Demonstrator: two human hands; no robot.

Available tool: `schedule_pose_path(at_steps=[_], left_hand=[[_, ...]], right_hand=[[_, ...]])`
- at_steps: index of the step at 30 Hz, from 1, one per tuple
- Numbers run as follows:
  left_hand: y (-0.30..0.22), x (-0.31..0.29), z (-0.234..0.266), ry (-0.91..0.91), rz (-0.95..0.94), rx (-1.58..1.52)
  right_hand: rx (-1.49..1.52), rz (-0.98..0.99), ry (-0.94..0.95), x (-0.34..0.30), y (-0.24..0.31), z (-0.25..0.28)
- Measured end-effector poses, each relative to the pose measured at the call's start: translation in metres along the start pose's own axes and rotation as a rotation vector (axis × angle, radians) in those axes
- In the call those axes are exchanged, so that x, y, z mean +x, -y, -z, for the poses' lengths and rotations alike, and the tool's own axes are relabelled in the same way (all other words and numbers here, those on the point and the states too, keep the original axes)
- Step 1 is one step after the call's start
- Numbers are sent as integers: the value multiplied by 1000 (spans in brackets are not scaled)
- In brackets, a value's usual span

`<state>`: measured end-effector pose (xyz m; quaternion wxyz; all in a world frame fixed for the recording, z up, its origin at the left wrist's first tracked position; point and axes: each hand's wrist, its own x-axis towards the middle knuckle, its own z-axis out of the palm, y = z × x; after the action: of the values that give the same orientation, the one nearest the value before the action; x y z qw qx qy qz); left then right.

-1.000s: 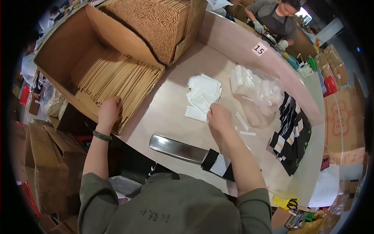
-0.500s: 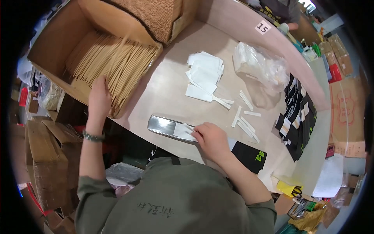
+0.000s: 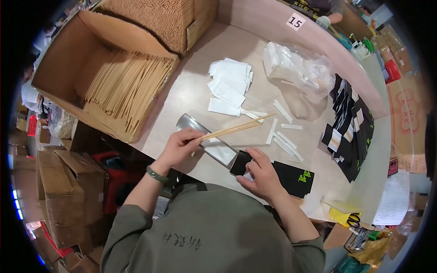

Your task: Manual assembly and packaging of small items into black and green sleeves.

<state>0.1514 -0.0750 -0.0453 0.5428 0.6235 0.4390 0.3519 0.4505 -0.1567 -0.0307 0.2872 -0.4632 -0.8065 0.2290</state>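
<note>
Between the fingers of my left hand (image 3: pixel 180 148) is a pair of wooden chopsticks (image 3: pixel 243 126), pointing right above a shiny metal trough (image 3: pixel 187 122). A white paper piece (image 3: pixel 219 151) lies in the trough. My right hand (image 3: pixel 261 176) grips a small black paper sleeve (image 3: pixel 240 164) at the trough's right end; whether the sleeve goes around that end is hard to see. Beside that hand lie flat black sleeves (image 3: pixel 293 178) with green print. White napkin packets (image 3: pixel 227 88) and narrow white paper strips (image 3: pixel 284 143) lie beyond the trough.
At left stands an open cardboard box (image 3: pixel 59 77) with many chopsticks; behind it is another box packed with stick ends (image 3: pixel 154 22). A clear plastic bag (image 3: pixel 298 68) and fanned filled black sleeves (image 3: pixel 348 132) lie right. Yellow-handled scissors (image 3: pixel 350 219) sit at the table's edge.
My left hand has left the chopstick box and come over the trough with chopsticks. A black sleeve is now in my right hand at the trough's end.
</note>
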Motion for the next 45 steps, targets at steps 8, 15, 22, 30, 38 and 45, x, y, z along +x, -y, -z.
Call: schedule_pose_path(at_steps=[8,15,22,30,38,45], left_hand=[[-33,-9,89,238,267,251],[-30,29,46,351,51,429],[-30,12,-46,43,-119,531],[-47,-7,-89,241,-78,108],[-40,3,-21,268,-196,982],[-51,-20,-49,595,218,246]], right_hand=[[-73,-8,2,3,3,4],[9,11,9,0,0,4],[-146,-60,81,8,13,8],[-190,-74,67,7,15,12],[-76,36,171,36,-5,45],[-426,-97,151,-17,-47,117]])
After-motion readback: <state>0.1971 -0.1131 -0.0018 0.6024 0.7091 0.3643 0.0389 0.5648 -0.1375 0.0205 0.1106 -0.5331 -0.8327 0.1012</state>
